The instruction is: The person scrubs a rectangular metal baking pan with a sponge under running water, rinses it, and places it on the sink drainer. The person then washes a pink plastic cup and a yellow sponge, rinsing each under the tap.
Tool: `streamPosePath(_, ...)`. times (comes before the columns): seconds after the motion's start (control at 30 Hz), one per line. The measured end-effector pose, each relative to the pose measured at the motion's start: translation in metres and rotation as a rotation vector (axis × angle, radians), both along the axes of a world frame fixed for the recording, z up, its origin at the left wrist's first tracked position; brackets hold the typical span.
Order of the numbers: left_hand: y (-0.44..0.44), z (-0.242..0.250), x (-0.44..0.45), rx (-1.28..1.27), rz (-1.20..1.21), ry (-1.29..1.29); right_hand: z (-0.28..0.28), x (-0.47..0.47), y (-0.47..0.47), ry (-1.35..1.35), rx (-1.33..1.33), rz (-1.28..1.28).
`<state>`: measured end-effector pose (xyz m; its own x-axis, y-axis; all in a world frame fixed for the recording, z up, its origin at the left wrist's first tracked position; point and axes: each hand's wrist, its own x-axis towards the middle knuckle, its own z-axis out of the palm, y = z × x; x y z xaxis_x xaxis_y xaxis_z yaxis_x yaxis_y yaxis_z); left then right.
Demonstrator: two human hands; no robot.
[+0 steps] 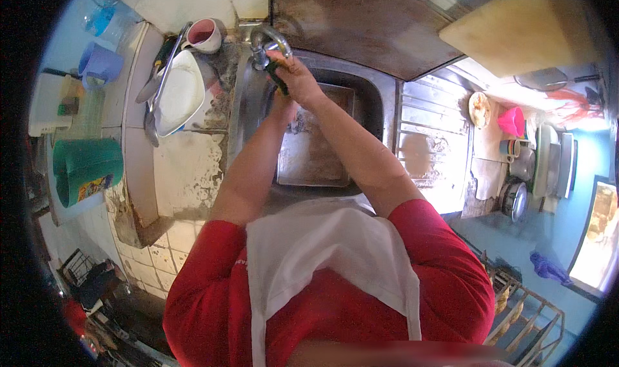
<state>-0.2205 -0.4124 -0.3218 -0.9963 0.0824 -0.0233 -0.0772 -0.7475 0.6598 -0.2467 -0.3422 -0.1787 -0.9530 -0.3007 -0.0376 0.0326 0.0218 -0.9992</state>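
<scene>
Both my hands are together near the metal faucet (263, 45), over the far left part of the metal sink (389, 111). My right hand (297, 79) is closed around a dark green sponge or scouring pad (278, 77), just below the spout. Lower and partly hidden behind it, my left hand (286, 103) is close to the pad; its fingers cannot be made out clearly. A rectangular metal pan or tray (314, 164) lies in the basin beneath my forearms, with some wet residue or suds on it.
Left of the sink are a white dish (179, 94), a pink-lined mug (205, 36) and long metal utensils (167, 72). A green plastic container (89, 169) stands farther left. At the right, a ribbed drainboard (425, 125) adjoins the sink, with a pink cup (511, 121) beyond.
</scene>
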Motion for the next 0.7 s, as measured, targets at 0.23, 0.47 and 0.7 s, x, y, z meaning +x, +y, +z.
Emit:
streamPosePath(0.23,-0.007,0.034,-0.004,-0.003,-0.139,0.001,0.001,0.004,0.006,-0.022,0.152,-0.150)
streamPosePath(0.47,-0.012,0.036,-0.019,-0.079,-0.177,-0.009,0.007,0.009,0.001,0.045,0.119,-0.139)
streamPosePath(0.7,-0.030,0.037,-0.039,-0.196,-0.167,0.029,0.025,0.035,0.015,0.114,0.276,-0.096)
